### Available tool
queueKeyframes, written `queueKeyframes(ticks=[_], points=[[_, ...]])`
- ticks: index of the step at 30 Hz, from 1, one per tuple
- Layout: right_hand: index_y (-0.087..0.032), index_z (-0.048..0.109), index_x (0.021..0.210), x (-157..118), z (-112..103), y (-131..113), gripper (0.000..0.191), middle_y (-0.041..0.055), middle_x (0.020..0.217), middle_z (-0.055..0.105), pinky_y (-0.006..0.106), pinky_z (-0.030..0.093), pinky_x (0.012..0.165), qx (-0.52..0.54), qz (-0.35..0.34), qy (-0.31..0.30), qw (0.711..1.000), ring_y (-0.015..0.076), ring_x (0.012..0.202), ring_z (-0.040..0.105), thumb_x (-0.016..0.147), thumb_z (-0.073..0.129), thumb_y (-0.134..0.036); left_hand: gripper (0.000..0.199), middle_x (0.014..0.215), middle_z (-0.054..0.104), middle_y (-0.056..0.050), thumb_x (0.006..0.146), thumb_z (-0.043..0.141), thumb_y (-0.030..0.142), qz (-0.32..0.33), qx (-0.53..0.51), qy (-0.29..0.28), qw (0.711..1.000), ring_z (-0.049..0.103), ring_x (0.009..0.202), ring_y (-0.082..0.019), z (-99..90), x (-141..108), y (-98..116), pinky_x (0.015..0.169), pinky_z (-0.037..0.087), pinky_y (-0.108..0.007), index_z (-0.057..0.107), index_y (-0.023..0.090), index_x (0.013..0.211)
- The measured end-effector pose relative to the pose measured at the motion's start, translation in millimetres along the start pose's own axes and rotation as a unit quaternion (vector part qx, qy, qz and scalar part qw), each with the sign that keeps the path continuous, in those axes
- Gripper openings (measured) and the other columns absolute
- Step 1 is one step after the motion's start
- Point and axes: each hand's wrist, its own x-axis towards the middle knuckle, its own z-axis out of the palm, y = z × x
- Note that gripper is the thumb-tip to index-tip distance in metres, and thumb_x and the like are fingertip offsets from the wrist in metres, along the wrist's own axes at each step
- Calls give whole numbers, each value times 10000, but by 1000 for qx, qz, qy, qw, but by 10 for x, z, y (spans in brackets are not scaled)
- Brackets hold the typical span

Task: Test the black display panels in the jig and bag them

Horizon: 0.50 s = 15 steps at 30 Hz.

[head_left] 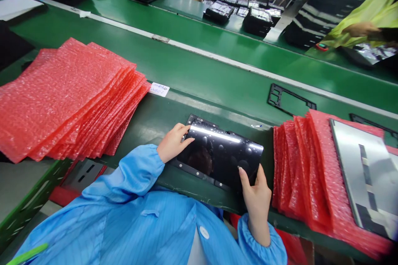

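Observation:
A glossy black screen panel [217, 153] with bubble-like marks and a bright reflection lies between my hands, tilted over a black frame [199, 172] dotted with silver spots. My left hand [174, 141] has its fingers closed on the panel's left edge, thumb on the face. At the opposite end, my right hand [257, 192] grips the lower right corner between thumb and fingers. Whether the panel rests on the frame or is held slightly above it, I cannot tell.
Red bubble-wrap pouches [68, 99] are stacked at left, and more red pouches [306, 174] stand at right beneath a silver-backed panel [357, 165]. Black frames [290, 98] lie on the green conveyor [217, 72]. Across it, a co-worker's hand [360, 29] is near black trays [311, 25].

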Motion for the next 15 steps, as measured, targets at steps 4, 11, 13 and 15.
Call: queueKeyframes(ticks=[4,11,13,15], points=[[-116,434,1444,-8,-46,7,818,144,961,729,334,499,731,-35,10,-27,999,295,807,696,844,541,-662,443,1084,577,-116,960,486,327,40,214,5,976,601,958,-236,72,-124,109,753,518,-333,481,91,1334],[-114,428,1444,40,-62,11,815,82,753,705,279,445,579,-75,16,-53,996,218,550,630,858,520,-673,409,1018,592,-96,985,430,344,67,289,22,955,599,925,-215,143,-159,86,709,517,-305,501,105,1310],[-148,418,1453,63,-58,14,805,43,700,686,270,426,543,-87,18,-59,994,193,483,588,859,507,-685,412,1011,590,-95,989,422,349,69,292,22,954,598,919,-213,143,-158,76,722,514,-305,502,102,1308],[-178,411,1456,83,-60,13,787,16,665,669,266,416,523,-93,15,-68,993,186,460,573,865,489,-692,415,1014,587,-96,990,418,351,67,293,17,954,596,921,-212,140,-161,79,733,513,-304,500,99,1310]])
